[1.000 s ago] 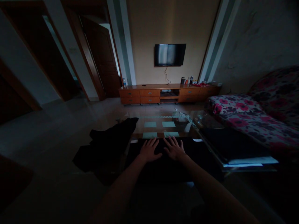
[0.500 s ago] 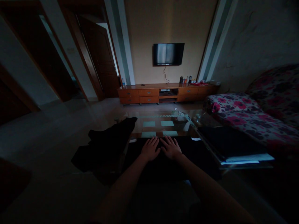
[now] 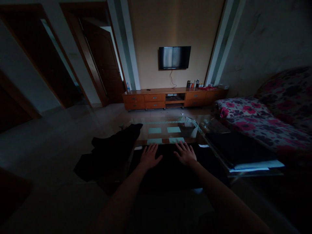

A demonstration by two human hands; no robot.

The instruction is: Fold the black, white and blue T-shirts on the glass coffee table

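On the bench (image 3: pixel 164 130), left hand (image 3: pixel 148 157) and right hand (image 3: pixel 186 156), nearly together moments ago, now lie apart, open on black cloth (image 3: pixel 168 172), apparently smoothing it.

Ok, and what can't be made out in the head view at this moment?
All in the head view:
Dark cloth under the left hand and right hand: folds and seams lost in shadow; the hands cover part of it.
Black heap at left: too dark to tell its shape or layers.
Containers on the cabinet: labels too small to read.
Sofa: cut off by the right edge.
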